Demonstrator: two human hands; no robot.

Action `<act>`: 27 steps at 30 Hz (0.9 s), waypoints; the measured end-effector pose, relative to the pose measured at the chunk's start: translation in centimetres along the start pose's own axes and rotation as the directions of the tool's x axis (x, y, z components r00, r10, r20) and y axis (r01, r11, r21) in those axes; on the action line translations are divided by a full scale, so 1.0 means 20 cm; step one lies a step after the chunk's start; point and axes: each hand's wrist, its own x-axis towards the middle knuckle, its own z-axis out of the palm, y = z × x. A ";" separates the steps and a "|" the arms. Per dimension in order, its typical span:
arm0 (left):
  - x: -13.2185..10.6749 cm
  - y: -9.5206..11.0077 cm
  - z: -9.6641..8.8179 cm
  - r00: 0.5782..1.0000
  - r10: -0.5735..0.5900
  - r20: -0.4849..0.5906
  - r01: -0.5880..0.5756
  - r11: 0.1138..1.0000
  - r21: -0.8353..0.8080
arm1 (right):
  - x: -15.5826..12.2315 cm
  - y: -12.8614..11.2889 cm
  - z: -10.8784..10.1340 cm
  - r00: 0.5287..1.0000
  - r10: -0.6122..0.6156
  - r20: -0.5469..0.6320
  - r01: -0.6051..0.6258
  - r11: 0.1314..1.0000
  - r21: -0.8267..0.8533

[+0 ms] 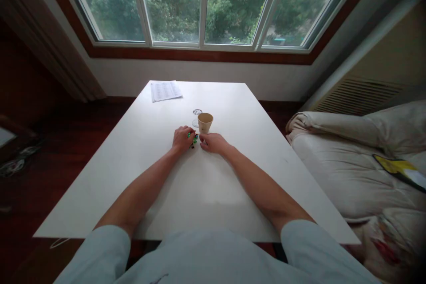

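Small shiny green and dark pieces, too small to name, lie in a cluster on the white table between my hands. My left hand is at their left side, its fingers curled over some of them. From the right, my right hand reaches toward the same pieces, thumb and fingers slightly apart and nothing visible between them. Just beyond my right hand stands an upright tan paper cup; its inside bottom is hidden. Behind the cup and partly covered by it is a clear glass-like object with a thin rim.
Printed paper sheets lie at the table's far left corner. The white table reaches toward a windowed wall. To the right is a pale sofa with a yellow and black item on it. Cables lie at the left.
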 end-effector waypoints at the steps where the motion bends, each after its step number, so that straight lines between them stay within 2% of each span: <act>1: 0.00 0.00 0.00 1.000 0.002 -0.001 -0.002 1.000 0.000 | 0.00 0.00 0.00 1.000 -0.007 0.002 0.007 1.000 -0.007; 12: 0.00 0.01 0.00 1.000 -0.005 0.009 0.005 1.000 0.003 | -0.01 -0.01 -0.04 0.996 -0.089 0.030 0.086 0.993 0.080; 18: 0.00 0.00 0.01 1.000 0.013 0.000 -0.013 1.000 0.002 | 0.01 -0.08 0.00 0.990 -0.135 -0.028 0.137 0.988 0.073; 27: 0.00 0.00 0.02 1.000 0.016 -0.014 -0.016 1.000 0.021 | 0.04 -0.05 0.06 0.991 -0.064 -0.121 0.072 0.995 0.070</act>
